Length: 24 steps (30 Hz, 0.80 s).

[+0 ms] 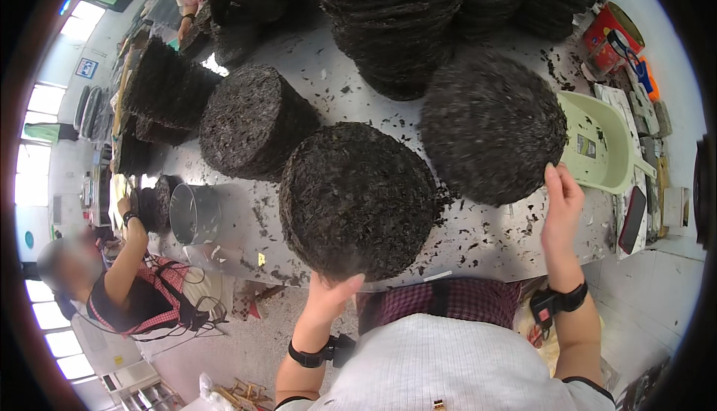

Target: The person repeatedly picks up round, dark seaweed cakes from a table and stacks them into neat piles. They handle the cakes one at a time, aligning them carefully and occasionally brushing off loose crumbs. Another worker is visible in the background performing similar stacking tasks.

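My left hand (334, 302) grips the near rim of a round dark cake of what looks like dried seaweed (358, 201), thumb along its edge and fingers hidden below. How thick this cake is cannot be told from above. My right hand (563, 204) pinches the near right edge of a second round seaweed cake (493, 131), which is blurred. This one lies partly over a pale green dustpan-shaped scoop (599, 142). Left of my left hand's cake, a stack of seaweed cakes (257, 122) leans on its side with a round face showing.
Tall seaweed stacks (392, 19) stand at the back of the metal table (246, 209), which is strewn with dark flakes. A clear plastic tub (195, 214) is at left, near a seated co-worker (145, 293). At right are a red tin (613, 27) and a phone (633, 220).
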Tool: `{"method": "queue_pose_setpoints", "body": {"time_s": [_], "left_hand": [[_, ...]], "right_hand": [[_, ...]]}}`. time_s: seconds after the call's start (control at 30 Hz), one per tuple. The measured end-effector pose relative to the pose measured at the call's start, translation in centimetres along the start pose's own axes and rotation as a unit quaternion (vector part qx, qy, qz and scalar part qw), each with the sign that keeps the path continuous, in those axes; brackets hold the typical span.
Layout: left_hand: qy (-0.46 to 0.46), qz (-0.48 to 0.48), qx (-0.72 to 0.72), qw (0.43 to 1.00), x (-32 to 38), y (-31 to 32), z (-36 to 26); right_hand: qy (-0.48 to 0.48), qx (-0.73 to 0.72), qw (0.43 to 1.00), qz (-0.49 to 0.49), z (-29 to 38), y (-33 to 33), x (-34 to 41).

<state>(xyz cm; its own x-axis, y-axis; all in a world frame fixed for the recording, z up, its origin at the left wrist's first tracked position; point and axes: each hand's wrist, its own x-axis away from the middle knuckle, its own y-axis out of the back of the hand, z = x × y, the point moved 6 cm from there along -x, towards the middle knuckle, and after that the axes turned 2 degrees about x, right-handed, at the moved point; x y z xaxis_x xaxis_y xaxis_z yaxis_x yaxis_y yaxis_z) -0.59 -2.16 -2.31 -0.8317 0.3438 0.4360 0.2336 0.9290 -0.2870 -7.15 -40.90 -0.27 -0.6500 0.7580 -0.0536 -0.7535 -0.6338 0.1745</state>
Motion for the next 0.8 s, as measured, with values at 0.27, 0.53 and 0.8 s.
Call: {"method": "queue_pose_setpoints", "body": {"time_s": [0.27,0.53,0.8], "left_hand": [[-0.004,0.035,0.019,0.999,-0.1,-1.1,0.6],[-0.018,0.102,-0.027,0.994,-0.7,-3.0,-1.7],[-0.01,0.065,-0.053,0.996,-0.8,-1.2,-0.4]], "right_hand": [[0.187,0.123,0.933,0.283,2.3,-6.5,4.3],[0.237,0.097,0.815,0.52,6.1,-11.9,8.0],[0.114,0.085,0.955,0.261,5.9,-7.5,5.4]]}}
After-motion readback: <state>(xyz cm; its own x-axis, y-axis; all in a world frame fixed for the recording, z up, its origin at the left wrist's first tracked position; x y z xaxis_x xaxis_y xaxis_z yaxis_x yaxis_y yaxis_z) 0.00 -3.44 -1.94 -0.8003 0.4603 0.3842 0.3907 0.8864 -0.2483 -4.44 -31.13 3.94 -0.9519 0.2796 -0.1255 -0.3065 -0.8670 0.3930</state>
